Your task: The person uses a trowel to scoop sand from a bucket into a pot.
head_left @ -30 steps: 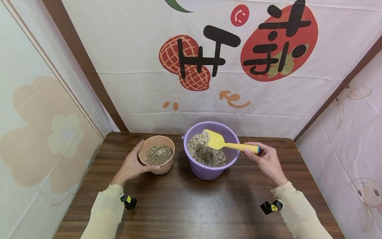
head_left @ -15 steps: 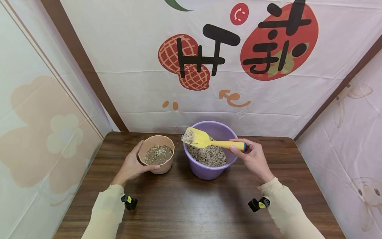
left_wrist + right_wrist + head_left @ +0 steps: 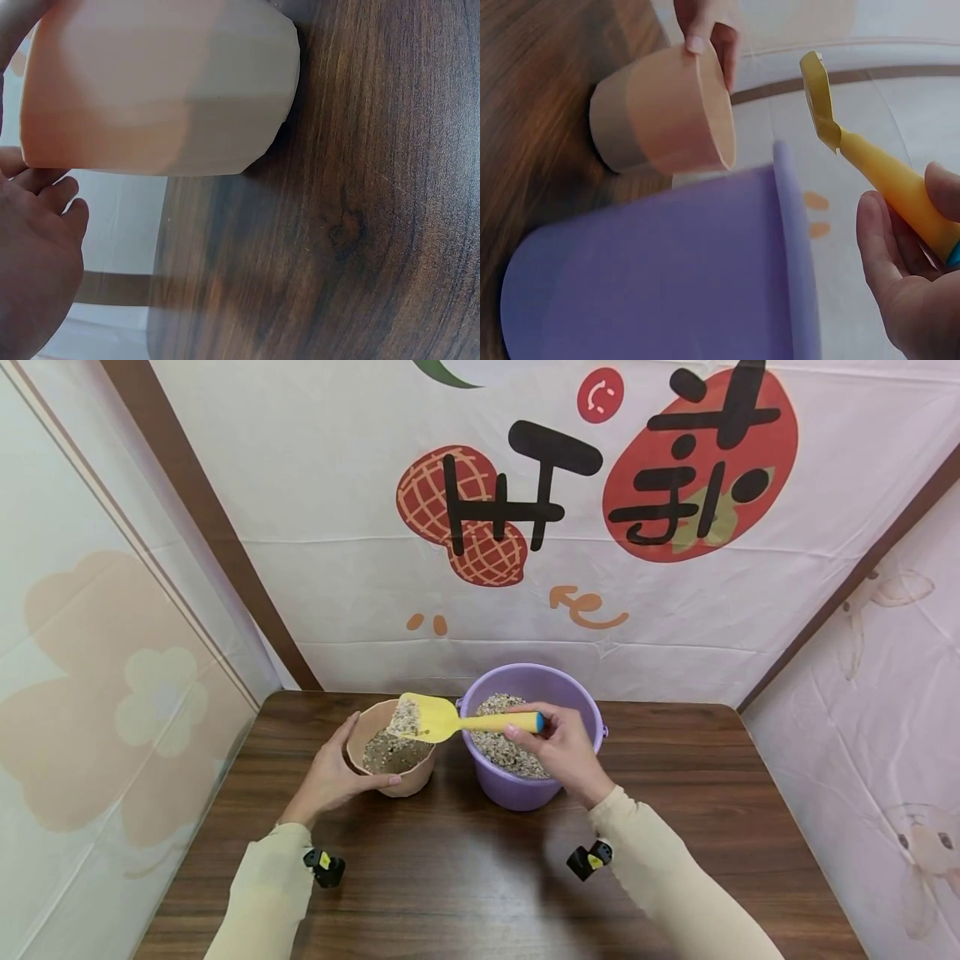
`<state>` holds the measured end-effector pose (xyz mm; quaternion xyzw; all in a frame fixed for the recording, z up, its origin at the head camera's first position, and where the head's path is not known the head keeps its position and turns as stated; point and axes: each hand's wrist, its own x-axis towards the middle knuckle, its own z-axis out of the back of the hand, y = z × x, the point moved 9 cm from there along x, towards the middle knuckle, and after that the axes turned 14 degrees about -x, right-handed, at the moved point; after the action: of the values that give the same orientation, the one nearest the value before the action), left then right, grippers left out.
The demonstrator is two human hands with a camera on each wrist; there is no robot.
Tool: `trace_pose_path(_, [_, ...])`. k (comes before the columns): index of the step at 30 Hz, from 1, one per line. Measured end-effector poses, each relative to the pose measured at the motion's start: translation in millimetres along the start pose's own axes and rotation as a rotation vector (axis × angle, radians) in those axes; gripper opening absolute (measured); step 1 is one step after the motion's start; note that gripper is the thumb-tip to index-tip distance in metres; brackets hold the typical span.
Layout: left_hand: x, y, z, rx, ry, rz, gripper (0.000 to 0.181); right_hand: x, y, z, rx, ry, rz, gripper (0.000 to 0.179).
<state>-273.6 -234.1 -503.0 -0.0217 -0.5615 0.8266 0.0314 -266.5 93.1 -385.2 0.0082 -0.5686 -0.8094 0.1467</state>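
Note:
My left hand (image 3: pixel 334 774) grips the rim of a peach-coloured flower pot (image 3: pixel 411 782) from the left, thumb along the near side. Coarse grit lies inside the pot, and in the left wrist view the pot (image 3: pixel 157 90) stands on the table. In my right hand (image 3: pixel 561 745) is the handle of a yellow shovel (image 3: pixel 435 718) with a blue end cap. The blade carries a small heap of pale grit at its tip and hangs over the pot's right part. Below my right hand stands a purple bucket (image 3: pixel 513 792) partly filled with similar grit.
The brown wooden table (image 3: pixel 480 885) reaches back to a white printed cloth (image 3: pixel 337 593). Another cloth (image 3: pixel 870 710) hangs along the right side. Pot and bucket stand close together near the table's back edge.
The right hand has carried the loaded shovel leftward, from over the bucket to over the pot. The left hand and the pot have stayed in place.

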Motion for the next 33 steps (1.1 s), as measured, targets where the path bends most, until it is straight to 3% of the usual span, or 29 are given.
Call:
trace_pose_path(10, [-0.3, -0.7, 0.9, 0.002, 0.0, 0.0, 0.134, 14.4, 13, -32, -0.082, 0.011, 0.041, 0.02])
trace_pose_path(16, [0.3, 1.0, 2.5, -0.006, -0.01, -0.01, 0.135, 22.7, 15, -48, -0.185, 0.028, 0.052, 0.017])
trace_pose_path(33, [1.0, -0.2, 0.0, -0.008, -0.001, -0.004, 0.134, 32.7, 24, -70, -0.359, 0.047, 0.132, 0.019])
